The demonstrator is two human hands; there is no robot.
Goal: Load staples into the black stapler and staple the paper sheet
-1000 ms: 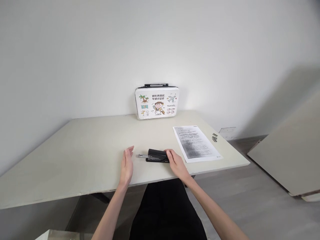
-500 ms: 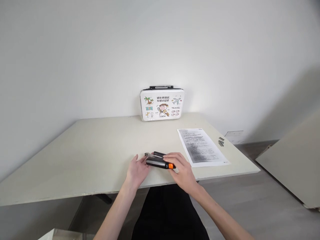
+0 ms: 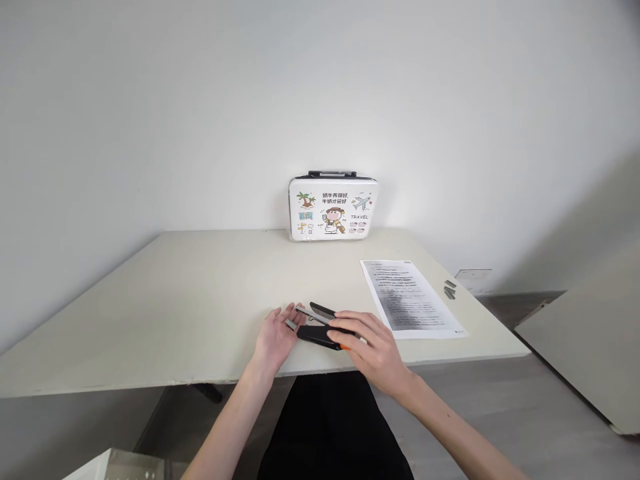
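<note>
My right hand grips a black stapler with an orange part near its back end. The stapler is spread apart, its top cover and metal magazine lifted away from the base. Its front end points left, over the fingers of my left hand. That hand is turned palm up, fingers loosely stretched, and holds a small grey strip of staples on its fingers. Part of the left fingertips is hidden behind the stapler.
A printed sheet of paper lies on the white table, right of my hands. Several grey staple strips lie near the right edge. A white cartoon-printed case with a black handle stands against the wall.
The stapler has been turned in my right hand and its parts are spread wider. A grey staple strip now shows on my left fingers. The view has shifted slightly left.
</note>
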